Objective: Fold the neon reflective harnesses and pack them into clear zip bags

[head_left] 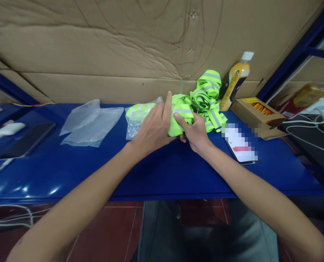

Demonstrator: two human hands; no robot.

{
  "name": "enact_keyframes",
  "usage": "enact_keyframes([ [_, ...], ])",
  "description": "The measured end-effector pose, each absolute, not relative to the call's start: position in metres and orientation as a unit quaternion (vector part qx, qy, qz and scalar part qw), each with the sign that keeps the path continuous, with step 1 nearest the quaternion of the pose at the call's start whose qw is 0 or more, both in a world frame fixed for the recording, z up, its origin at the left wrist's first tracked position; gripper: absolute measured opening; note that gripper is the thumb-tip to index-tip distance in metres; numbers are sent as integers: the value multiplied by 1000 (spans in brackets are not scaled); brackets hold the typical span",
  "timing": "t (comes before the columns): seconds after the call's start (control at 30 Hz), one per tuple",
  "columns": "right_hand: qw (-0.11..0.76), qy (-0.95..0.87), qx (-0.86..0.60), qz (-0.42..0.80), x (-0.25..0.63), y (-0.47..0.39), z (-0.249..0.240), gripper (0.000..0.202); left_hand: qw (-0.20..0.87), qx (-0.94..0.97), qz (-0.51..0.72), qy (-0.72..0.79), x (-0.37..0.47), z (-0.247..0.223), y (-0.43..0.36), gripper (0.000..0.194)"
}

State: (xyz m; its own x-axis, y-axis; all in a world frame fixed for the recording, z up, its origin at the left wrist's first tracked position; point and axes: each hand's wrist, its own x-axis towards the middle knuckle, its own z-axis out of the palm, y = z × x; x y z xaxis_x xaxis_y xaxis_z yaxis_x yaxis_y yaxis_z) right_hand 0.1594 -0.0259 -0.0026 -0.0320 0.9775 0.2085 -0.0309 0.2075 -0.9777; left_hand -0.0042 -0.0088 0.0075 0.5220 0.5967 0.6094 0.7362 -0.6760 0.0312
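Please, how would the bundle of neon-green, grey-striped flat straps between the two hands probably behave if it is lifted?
The neon-green, grey-striped strap bundle is probably floppy, since its bands bend and overlap. It may be light, as these bands look thin.

Can make out a bunched bundle (182,109) of bright lime-green webbing with silvery-grey stripes, clasped from both sides and folded into a crumpled wad. Just behind it and to its right, can see more of the same webbing in a loose heap (205,99), coiled in overlapping turns, piled highest at the back, with flat strips trailing at the front. To the left, can see a second bundle (140,109) lying inside a clear, wrinkled plastic bag (130,129), partly hidden; possibly touches the clasped webbing, hard to tell.
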Motion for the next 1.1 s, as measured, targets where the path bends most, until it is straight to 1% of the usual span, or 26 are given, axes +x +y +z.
enact_keyframes([
  [0.07,537,-531,-411,511,166,-27,6,65,88,-863,-306,-392,-10,7,-4,123],
  [0.13,483,-581,-377,535,176,-27,14,69,50,-860,-308,-403,-16,9,0,128],
  [0.2,412,-660,-351,521,187,-26,20,79,0,-859,-300,-415,-20,14,1,125],
  [0.27,375,-726,-344,463,196,-24,21,84,-53,-858,-290,-421,-21,20,-1,116],
  [0.33,383,-767,-347,380,200,-20,20,75,-92,-855,-280,-427,-20,26,-4,111],
  [0.4,415,-775,-355,317,201,-17,17,60,-100,-853,-271,-435,-18,28,-6,114],
  [0.47,436,-759,-371,310,200,-14,14,50,-87,-856,-268,-434,-17,25,-8,123],
  [0.53,446,-730,-390,341,198,-13,13,43,-66,-861,-281,-420,-14,18,-10,131],
  [0.6,456,-718,-395,346,197,-12,11,36,-43,-858,-304,-412,-12,12,-11,135],
  [0.7,464,-760,-363,274,195,-12,9,26,-23,-841,-338,-422,-10,6,-11,137],
  [0.8,429,-803,-335,243,194,-15,10,25,-23,-842,-340,-419,-13,7,-8,137],
  [0.9,387,-813,-328,286,200,-19,20,33,-21,-854,-323,-406,-17,10,-4,136],
  [1.0,344,-771,-324,427,205,-23,31,46,-17,-861,-317,-397,-18,10,-3,135],
  [1.07,346,-715,-340,503,203,-25,34,57,-3,-868,-315,-383,-16,9,-3,134],
  [1.1,364,-693,-361,506,200,-25,33,60,8,-873,-313,-375,-15,9,-4,134],
])
